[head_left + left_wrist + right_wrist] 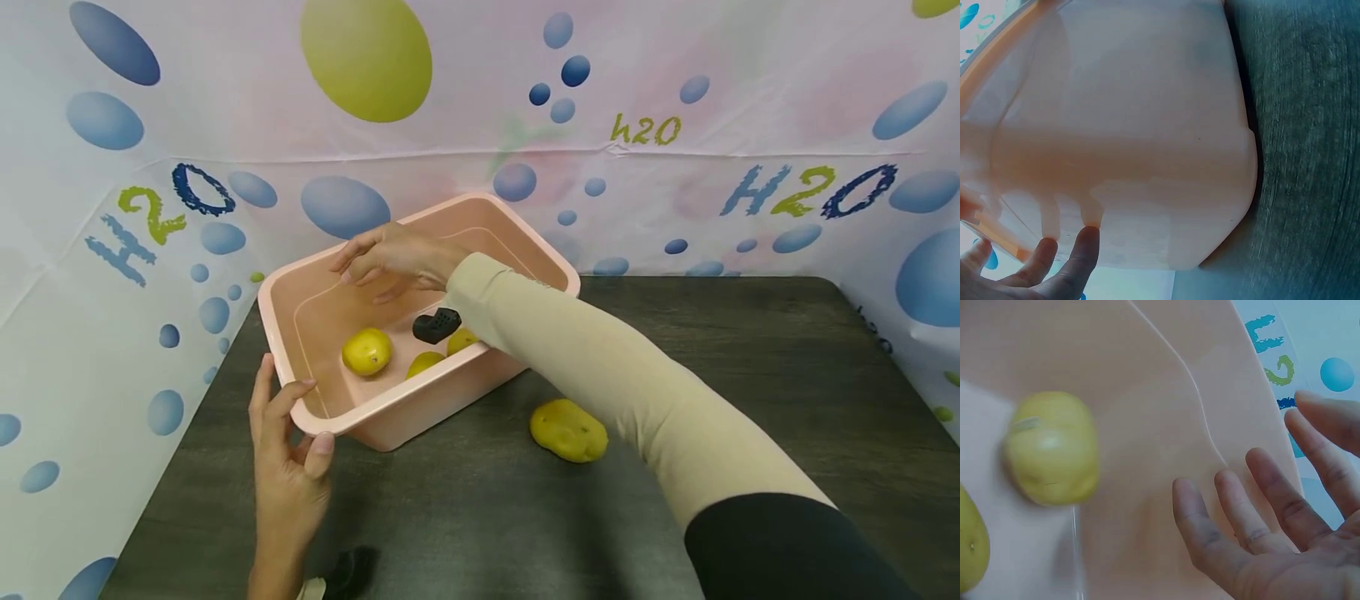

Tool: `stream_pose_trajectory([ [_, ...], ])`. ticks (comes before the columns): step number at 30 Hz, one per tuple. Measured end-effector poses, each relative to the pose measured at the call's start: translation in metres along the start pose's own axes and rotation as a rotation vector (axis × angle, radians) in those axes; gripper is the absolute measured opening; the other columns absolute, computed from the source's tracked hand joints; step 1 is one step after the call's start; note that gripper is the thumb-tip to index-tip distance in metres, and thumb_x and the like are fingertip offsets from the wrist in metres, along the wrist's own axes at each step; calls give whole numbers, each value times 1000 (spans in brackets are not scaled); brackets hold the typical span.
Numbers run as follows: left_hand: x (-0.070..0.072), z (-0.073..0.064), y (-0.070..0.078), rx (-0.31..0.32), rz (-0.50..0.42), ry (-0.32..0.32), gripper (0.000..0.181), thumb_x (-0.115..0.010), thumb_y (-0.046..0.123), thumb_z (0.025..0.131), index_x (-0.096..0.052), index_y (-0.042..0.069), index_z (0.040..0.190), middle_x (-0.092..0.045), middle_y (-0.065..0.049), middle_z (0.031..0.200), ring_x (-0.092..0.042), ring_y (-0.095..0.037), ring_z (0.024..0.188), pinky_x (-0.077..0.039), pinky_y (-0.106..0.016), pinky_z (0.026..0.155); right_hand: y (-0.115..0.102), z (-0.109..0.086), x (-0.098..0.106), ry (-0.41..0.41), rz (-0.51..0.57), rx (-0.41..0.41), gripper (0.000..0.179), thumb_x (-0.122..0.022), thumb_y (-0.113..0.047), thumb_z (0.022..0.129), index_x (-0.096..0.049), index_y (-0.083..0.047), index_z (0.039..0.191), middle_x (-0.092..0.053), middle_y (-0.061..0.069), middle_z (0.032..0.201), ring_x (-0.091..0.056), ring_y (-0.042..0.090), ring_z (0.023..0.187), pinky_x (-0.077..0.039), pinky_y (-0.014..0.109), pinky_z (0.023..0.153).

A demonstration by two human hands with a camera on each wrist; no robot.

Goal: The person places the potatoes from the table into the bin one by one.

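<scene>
A pink plastic basin (pixel 442 402) stands on the dark table, turned at an angle. My left hand (pixel 291 479) grips its near left corner, with the thumb outside and a finger over the rim. In the left wrist view, fingertips (pixel 1089 240) touch the outer wall. Above the basin's inside, my right hand (pixel 408 257) holds nothing, its fingers spread and loosely bent. Below it lies a yellow potato (pixel 367 351) on the basin floor. Two more potatoes, partly hidden by the front rim, are a second potato (pixel 425 362) and a third potato (pixel 461 340).
Another potato (pixel 568 430) lies on the dark wooden table (pixel 750 367), just in front of the basin. A white patterned sheet (pixel 465 133) hangs behind and at the sides. A small black device (pixel 437 325) sits at my right wrist.
</scene>
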State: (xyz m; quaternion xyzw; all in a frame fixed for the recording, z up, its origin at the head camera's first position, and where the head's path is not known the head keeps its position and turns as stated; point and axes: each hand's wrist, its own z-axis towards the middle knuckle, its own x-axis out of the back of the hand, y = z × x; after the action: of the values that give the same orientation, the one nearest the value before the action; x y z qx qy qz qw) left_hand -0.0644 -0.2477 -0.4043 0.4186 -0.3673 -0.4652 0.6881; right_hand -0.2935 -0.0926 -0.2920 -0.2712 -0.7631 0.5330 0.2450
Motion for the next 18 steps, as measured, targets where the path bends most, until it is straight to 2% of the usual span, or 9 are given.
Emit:
stream_pose_trajectory([
  [3, 0, 0, -2, 8, -4, 3, 58, -70, 26, 99, -50, -4, 145, -10, 7, 174, -25, -45, 154, -47, -15, 102, -1, -4, 3, -3, -27, 11, 35, -64, -10, 100, -68, -8, 135, -64, 5, 145, -56, 22, 130, -53, 52, 110],
  [7, 0, 0, -3, 18, -1, 3, 57, -70, 24, 98, -50, -3, 145, -11, 7, 174, -25, -44, 155, -46, -15, 102, -2, -10, 5, -36, -56, 16, 36, -63, -11, 102, -67, -6, 137, -62, 6, 148, -55, 23, 134, -50, 54, 113],
  [11, 0, 0, -3, 13, 0, 1, 58, -70, 24, 98, -51, -2, 146, -10, 7, 174, -24, -44, 155, -45, -15, 102, -6, -21, 7, -54, -74, 31, 33, -64, -11, 101, -68, -5, 133, -63, 8, 147, -54, 28, 137, -56, 49, 105],
  [14, 0, 0, -2, 8, 2, 2, 58, -70, 25, 99, -51, -2, 146, -11, 8, 174, -24, -45, 155, -45, -15, 101, -10, -33, 10, -59, -80, 66, 28, -66, -12, 100, -71, -5, 127, -63, 10, 145, -56, 29, 134, -59, 46, 101],
  [18, 0, 0, -3, 17, 1, 8, 58, -70, 26, 98, -51, -2, 146, -11, 10, 174, -24, -45, 155, -46, -15, 101, -14, -56, 17, -54, -84, 109, 24, -68, -14, 100, -73, -8, 122, -64, 8, 142, -58, 26, 131, -56, 49, 106],
])
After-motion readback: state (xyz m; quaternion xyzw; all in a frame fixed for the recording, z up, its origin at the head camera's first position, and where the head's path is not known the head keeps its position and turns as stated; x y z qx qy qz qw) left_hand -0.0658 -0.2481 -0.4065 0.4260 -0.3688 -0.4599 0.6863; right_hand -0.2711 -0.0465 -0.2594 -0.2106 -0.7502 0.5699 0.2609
